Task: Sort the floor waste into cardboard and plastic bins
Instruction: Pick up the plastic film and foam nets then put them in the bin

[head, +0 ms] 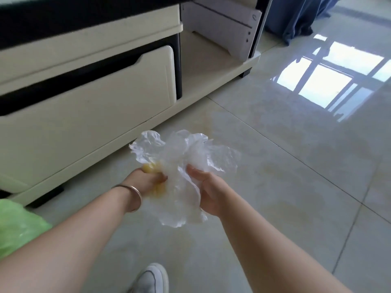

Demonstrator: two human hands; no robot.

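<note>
A crumpled clear plastic bag [182, 161] hangs in the air above the floor, held between both hands. My left hand [148, 182], with a thin bangle on the wrist, grips its lower left part, where something yellow [151, 167] shows through the film. My right hand [208, 191] is closed on the bag's right side, and loose plastic spills over and under its fingers. No bin for cardboard or plastic is recognisable in view.
A cream cabinet [88, 115] with a drawer and an open shelf runs along the left. A green plastic bag [17, 227] lies at the left edge. Glossy floor tiles [296, 187] stretch to the right. My white shoe [152, 280] is at the bottom.
</note>
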